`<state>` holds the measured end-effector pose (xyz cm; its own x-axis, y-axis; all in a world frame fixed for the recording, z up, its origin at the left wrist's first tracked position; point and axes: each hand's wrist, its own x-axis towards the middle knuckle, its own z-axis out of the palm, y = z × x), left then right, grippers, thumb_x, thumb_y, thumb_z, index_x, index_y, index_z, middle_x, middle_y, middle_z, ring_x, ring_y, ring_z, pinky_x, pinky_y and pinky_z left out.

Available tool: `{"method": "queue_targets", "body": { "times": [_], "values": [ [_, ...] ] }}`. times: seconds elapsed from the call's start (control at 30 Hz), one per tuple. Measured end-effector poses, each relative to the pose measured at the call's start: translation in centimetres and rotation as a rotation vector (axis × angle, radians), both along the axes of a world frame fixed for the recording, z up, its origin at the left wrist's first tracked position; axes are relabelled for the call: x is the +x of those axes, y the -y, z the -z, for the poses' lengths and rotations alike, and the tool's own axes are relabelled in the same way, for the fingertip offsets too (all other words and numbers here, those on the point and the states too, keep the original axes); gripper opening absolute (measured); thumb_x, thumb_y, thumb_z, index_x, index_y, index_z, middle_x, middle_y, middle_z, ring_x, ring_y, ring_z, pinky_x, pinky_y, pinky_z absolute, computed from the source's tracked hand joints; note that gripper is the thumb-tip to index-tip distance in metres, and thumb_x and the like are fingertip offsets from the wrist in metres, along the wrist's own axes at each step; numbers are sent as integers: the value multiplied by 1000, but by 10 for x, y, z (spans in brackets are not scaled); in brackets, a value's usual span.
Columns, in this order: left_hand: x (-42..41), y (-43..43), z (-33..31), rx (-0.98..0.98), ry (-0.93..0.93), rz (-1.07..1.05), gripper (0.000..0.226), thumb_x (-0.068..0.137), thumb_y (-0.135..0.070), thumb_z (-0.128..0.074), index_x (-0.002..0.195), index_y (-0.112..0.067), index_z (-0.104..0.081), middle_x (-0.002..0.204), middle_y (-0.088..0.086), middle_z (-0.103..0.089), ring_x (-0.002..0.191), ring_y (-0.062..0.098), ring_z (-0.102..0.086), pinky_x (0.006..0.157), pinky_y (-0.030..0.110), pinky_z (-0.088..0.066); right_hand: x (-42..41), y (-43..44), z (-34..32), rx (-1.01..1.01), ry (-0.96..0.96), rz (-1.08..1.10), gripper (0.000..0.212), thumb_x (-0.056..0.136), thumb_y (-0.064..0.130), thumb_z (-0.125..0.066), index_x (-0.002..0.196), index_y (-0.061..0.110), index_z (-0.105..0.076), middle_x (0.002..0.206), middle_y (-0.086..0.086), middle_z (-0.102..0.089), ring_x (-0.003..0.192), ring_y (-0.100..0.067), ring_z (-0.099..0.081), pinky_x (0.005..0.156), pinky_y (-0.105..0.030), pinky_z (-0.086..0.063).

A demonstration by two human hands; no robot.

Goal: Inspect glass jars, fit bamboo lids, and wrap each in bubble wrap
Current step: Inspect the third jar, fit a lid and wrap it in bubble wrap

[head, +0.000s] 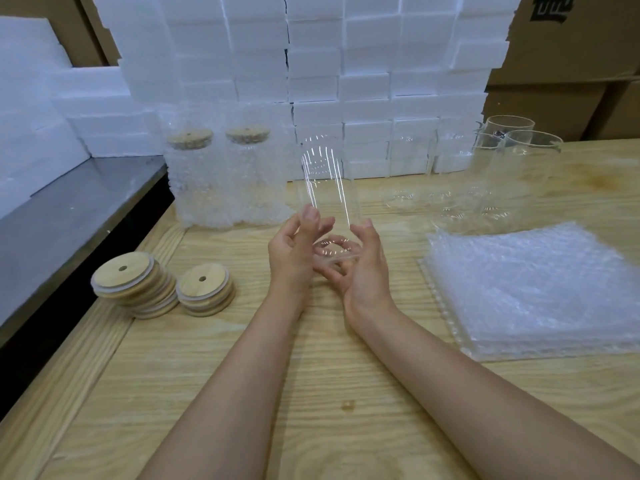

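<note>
While both hands hold the tall, clear, straight-walled glass jar [325, 188] upright just above the table, I take this to be the inspection step: it has no lid on it and no wrap round it. The left hand [292, 252] curls fingers and thumb round the lower wall. The right hand [365, 268] cups the base, with fingers tucked beneath and the thumb up the side.

I judge the jar stiff, slick and brittle, weakest at the open rim, and light enough for one hand. I would grip it low, round the wall and under the thick bottom, as the hands do now, and never pinch the rim.

From the jar, two stacks of round pale bamboo lids [135, 282], each lid with a small centre hole, lie at eight o'clock. A pile of square translucent bubble-wrap sheets [533, 285] lies at four o'clock. Two wrapped jars [197, 181] with lids fitted stand at eleven o'clock, and several bare jars [519, 161] stand at two o'clock.

The pale wood-grain table [311, 393] looks hard, so I expect a careless set-down could chip the glass. A grey metal ledge [69, 216] runs alongside at nine o'clock. White foam blocks [242, 46] are stacked into a wall at twelve o'clock, with brown cardboard cartons [571, 46] behind them.
</note>
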<state>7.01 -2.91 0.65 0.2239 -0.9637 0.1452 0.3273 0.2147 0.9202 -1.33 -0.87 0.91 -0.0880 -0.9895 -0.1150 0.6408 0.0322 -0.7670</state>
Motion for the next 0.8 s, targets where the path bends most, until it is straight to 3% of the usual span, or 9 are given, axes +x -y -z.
{"method": "queue_targets", "body": {
  "times": [0.17,0.33,0.43,0.5,0.57,0.7,0.8],
  "values": [
    [4,2,1,-52,18,-101,62,73,-43,-66,121,-4,-60,84,-1,-75,90,12,-71,74,29,-56,-2,0,4,-103,-248,67,56,72,57,-72,116,38,-43,114,-1,-52,67,8,-60,79,-29,-49],
    [3,2,2,-86,48,-94,69,72,-39,-68,129,-3,-54,79,-7,-75,84,7,-70,66,21,-53,1,-3,4,-139,-159,-34,64,61,39,-86,112,34,-47,125,-18,-50,92,-17,-61,85,-34,-51],
    [2,0,1,-95,36,-80,69,75,-38,-76,131,-6,-51,81,-7,-73,82,6,-69,65,21,-53,-1,-3,1,-147,-58,-36,57,62,35,-76,112,26,-49,114,-13,-54,82,-16,-64,77,-30,-55],
    [2,0,-1,-75,-23,-63,64,76,-45,-67,128,-12,-52,91,-3,-70,88,12,-71,67,26,-55,-2,-1,0,-121,28,-56,44,74,30,-71,112,22,-50,112,-13,-57,84,-20,-64,74,-30,-57],
    [3,1,-2,-37,-75,-41,51,79,-51,-57,119,-19,-54,99,3,-68,92,16,-71,73,33,-57,-3,0,0,-57,102,-85,30,87,29,-64,112,18,-53,108,-17,-56,88,-27,-64,80,-36,-58],
    [3,0,-3,27,-87,30,50,78,-63,-54,112,-26,-53,112,10,-68,99,22,-70,82,42,-56,-7,1,-3,41,200,-130,37,91,43,-55,112,13,-56,98,-17,-61,78,-28,-71,75,-36,-60],
    [2,-1,-3,49,-40,88,48,78,-61,-51,112,-28,-54,113,8,-69,103,22,-68,88,41,-54,-8,2,-4,77,251,-157,43,94,49,-49,109,10,-59,100,-20,-64,76,-28,-73,67,-35,-61]
  ]
}}
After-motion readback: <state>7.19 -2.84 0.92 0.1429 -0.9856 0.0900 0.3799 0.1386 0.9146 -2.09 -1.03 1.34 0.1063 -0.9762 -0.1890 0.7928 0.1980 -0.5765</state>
